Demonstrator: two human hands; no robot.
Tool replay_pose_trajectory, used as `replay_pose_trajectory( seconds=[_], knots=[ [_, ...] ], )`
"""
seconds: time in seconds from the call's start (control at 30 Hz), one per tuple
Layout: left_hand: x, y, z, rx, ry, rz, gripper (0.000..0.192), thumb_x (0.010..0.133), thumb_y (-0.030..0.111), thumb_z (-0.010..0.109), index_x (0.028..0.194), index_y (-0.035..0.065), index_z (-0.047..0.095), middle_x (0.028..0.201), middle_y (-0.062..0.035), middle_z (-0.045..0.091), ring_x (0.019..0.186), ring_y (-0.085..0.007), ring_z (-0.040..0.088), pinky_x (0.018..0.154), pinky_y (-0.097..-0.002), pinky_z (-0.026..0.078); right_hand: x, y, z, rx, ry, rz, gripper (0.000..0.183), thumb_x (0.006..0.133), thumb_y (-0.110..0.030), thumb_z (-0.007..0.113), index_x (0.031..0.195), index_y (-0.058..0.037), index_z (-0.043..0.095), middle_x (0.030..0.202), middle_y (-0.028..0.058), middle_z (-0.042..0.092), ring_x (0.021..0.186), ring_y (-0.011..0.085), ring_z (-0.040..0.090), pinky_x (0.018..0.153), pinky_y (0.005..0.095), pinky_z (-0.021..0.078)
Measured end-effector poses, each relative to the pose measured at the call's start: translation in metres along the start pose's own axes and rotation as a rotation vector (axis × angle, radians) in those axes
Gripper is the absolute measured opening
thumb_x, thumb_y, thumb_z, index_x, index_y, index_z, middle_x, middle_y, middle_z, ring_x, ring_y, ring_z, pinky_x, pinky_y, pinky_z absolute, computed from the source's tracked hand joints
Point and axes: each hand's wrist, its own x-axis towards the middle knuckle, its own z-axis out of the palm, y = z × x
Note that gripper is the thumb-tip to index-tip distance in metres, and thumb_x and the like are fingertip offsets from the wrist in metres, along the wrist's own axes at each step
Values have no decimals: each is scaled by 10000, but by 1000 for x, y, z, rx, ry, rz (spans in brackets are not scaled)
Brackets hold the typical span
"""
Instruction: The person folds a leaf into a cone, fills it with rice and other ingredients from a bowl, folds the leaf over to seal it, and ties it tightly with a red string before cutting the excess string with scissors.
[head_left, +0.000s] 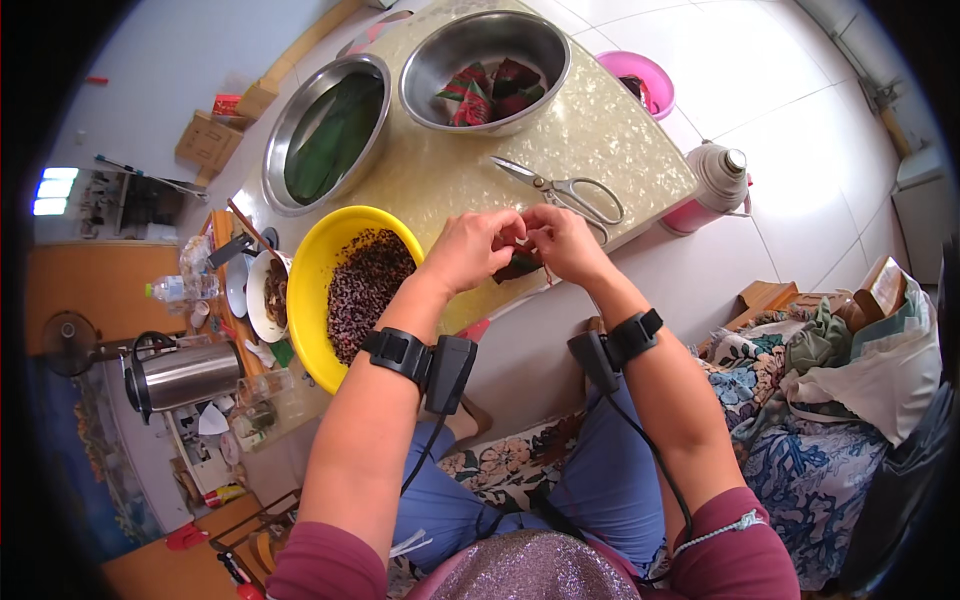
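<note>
My left hand (476, 246) and my right hand (564, 241) meet near the table's front edge, fingertips bent together. Just below them is a dark leaf-wrapped dumpling (519, 267), partly covered by my fingers. A thin red string (548, 276) hangs from under my right hand, which seems to pinch it. What my left fingertips grip is hidden. Metal scissors (559, 187) lie with handles parted just beyond my right hand. Left of my left hand, a yellow basin (309, 300) holds dark purple rice mixed with grains (371, 289).
A steel bowl (420, 97) holds several wrapped dumplings; another steel basin (276, 169) holds green leaves (334, 139). At left are a white bowl of brown filling (259, 300) and a steel kettle (187, 373). A thermos (709, 187) and pink bucket (656, 75) stand beyond the table's right edge.
</note>
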Motion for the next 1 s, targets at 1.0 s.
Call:
replay_pose_trajectory(
  seconds=[1.0],
  knots=[
    [-10,-11,22,199,305,221,87,741,44,646,826,39,628,817,-101,623,742,-277,610,651,-341,492,-13,19,15,364,-15,121,82,845,-33,582,915,5,599,640,59,593,519,107,567,466,270,455]
  ],
)
